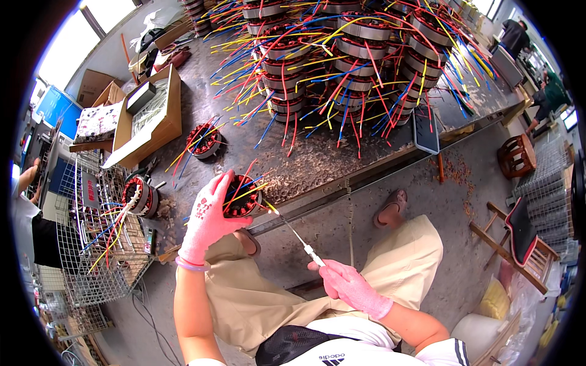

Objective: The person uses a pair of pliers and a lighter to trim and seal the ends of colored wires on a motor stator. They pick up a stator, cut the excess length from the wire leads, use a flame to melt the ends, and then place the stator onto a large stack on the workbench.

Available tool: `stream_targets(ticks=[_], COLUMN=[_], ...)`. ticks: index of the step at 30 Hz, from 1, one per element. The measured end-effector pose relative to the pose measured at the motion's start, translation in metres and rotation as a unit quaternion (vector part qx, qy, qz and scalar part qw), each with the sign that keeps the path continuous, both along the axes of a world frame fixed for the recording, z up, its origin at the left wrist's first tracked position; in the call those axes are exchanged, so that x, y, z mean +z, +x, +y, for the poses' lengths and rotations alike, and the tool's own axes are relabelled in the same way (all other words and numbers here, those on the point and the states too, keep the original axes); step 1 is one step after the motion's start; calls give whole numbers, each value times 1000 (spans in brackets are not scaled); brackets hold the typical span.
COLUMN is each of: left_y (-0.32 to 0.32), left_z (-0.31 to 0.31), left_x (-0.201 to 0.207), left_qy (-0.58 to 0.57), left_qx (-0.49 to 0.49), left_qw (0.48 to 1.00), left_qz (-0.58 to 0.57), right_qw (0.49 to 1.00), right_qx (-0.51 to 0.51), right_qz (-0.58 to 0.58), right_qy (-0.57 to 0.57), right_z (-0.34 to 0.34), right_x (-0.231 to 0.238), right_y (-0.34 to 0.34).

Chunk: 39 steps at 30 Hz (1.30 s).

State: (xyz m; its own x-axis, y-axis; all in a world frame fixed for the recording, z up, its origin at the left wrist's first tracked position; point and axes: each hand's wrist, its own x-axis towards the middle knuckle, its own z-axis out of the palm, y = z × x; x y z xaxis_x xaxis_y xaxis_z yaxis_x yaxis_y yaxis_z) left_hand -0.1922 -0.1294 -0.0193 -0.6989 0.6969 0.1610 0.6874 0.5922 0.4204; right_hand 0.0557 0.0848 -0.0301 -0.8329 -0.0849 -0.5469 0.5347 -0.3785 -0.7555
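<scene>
My left hand (209, 213), in a pink glove, grips a motor stator (246, 204) at the table's front edge. The stator has red windings inside a ring, and red, yellow and blue leads stick out of it. My right hand (351, 285), also gloved in pink, is closed round a slender tool (309, 249) with a white collar and a thin shaft. The shaft slants up and left to the stator's right side, near a yellow lead's end. Whether its tip touches the lead is too small to tell. The tool's handle is mostly hidden in my fist.
Tall stacks of stators (357, 49) with long wires stand at the back. Single stators sit further left, one (204, 141) behind and one (140, 196) at the edge. A cardboard box (165, 116) and a wire rack (91, 244) lie left; a wooden chair (519, 244) is at right.
</scene>
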Motion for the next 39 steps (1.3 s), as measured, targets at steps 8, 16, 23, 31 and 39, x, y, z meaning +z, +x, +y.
stream_targets(ticks=[8, 16, 23, 31, 39], left_y=[-1, 0, 1, 0, 0], left_z=[-1, -1, 1, 0, 1], left_x=[-2, 0, 2, 0, 0], left_qy=[-1, -2, 5, 1, -7], left_qx=[-4, -1, -10, -9, 0], left_qw=[1000, 1000, 1000, 1000, 1000], left_qz=[-14, -7, 0, -2, -6], right_qw=[1000, 1000, 1000, 1000, 1000], right_qx=[5, 10, 1, 3, 2], right_qz=[1, -4, 13, 1, 1], right_qy=[0, 5, -5, 0, -4], right_z=[1, 0, 0, 0, 0], right_x=[-5, -1, -4, -1, 0], right_y=[2, 1, 2, 1, 1])
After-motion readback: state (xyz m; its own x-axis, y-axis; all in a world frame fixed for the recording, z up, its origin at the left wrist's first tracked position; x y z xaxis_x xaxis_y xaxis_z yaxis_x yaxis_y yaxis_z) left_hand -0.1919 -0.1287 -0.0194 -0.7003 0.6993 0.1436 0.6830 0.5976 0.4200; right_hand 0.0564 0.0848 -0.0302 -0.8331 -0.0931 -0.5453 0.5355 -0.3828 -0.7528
